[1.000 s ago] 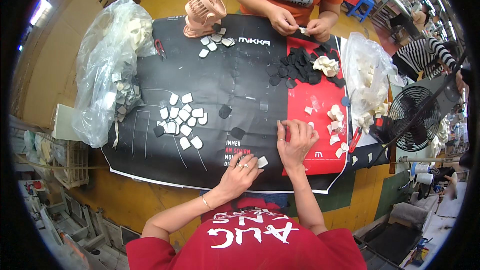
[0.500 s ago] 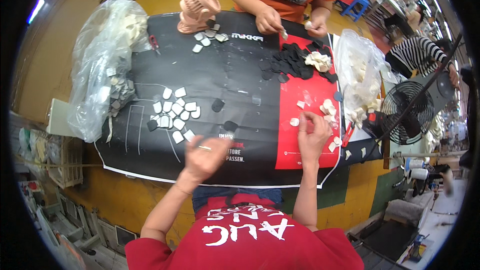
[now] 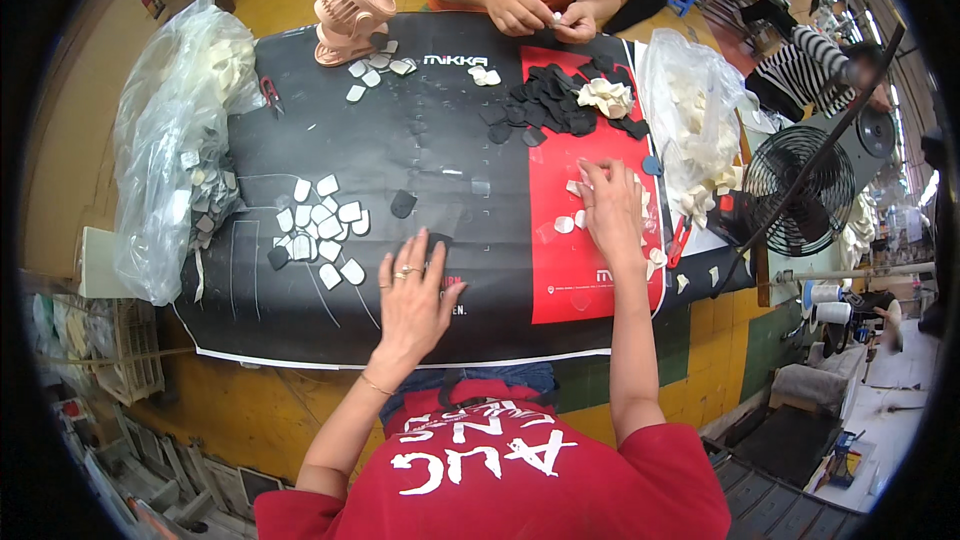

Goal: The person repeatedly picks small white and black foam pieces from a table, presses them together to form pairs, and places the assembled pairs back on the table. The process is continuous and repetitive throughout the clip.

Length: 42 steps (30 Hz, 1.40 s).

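Several pieces (image 3: 564,224) beside right fingers (image 3: 617,178)

A worker wears a bright red short-sleeved shirt (image 3: 470,514) with large white brushstroke-style lettering (image 3: 484,452) across its front.
Beyond the shirt's hem shows blue denim clothing (image 3: 532,376); the loose red left sleeve (image 3: 300,514) and red right sleeve (image 3: 678,460) leave the forearms bare, a thin gold-toned bracelet (image 3: 376,386) circles the left wrist, and a slim metallic ring (image 3: 403,271) sits on the left hand (image 3: 412,312), its finer detail too small to read.
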### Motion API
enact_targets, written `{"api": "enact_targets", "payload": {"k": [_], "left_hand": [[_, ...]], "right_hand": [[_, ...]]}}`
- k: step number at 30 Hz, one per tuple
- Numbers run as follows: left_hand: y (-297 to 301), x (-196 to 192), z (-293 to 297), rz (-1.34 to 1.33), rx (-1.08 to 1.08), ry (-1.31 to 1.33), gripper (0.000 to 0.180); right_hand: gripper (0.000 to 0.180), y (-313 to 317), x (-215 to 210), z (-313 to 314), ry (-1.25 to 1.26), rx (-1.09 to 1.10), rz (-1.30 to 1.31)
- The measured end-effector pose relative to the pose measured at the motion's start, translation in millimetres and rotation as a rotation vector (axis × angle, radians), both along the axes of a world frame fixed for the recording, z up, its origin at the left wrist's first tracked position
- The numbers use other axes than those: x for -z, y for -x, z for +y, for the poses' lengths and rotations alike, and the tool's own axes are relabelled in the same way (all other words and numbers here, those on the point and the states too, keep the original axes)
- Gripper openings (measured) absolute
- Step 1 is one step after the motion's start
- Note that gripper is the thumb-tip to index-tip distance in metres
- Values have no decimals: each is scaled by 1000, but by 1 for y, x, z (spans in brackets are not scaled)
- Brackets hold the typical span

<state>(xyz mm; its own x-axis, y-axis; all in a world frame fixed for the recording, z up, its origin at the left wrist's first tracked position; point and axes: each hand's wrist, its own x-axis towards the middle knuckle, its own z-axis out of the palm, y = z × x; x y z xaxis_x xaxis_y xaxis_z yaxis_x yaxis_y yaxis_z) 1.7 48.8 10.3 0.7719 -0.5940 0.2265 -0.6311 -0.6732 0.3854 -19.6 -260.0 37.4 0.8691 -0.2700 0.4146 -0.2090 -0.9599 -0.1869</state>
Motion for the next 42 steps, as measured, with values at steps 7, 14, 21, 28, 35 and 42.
{"api": "enact_targets", "payload": {"k": [7, 14, 21, 28, 35, 42], "left_hand": [[35, -1, -17, 33, -35, -15, 64], [31, -45, -19, 590, -24, 634, 52], [16, -67, -31, 796, 42, 834, 29], [16, -63, -14, 756, 68, 730, 10], [10, -42, 7, 445, 127, 499, 17], [-22, -9, 14, -7, 128, 140, 36]], "right_hand": [[17, -2, -3, 1, -192, 14, 168], [14, 40, -53, 56, -732, -41, -115], [27, 60, -59, 128, -970, -232, -121], [17, 65, -53, 122, -1164, -263, 57], [15, 64, -35, 121, -1100, -269, 244], [17, 43, -6, 123, -1335, 0, 202]]}}
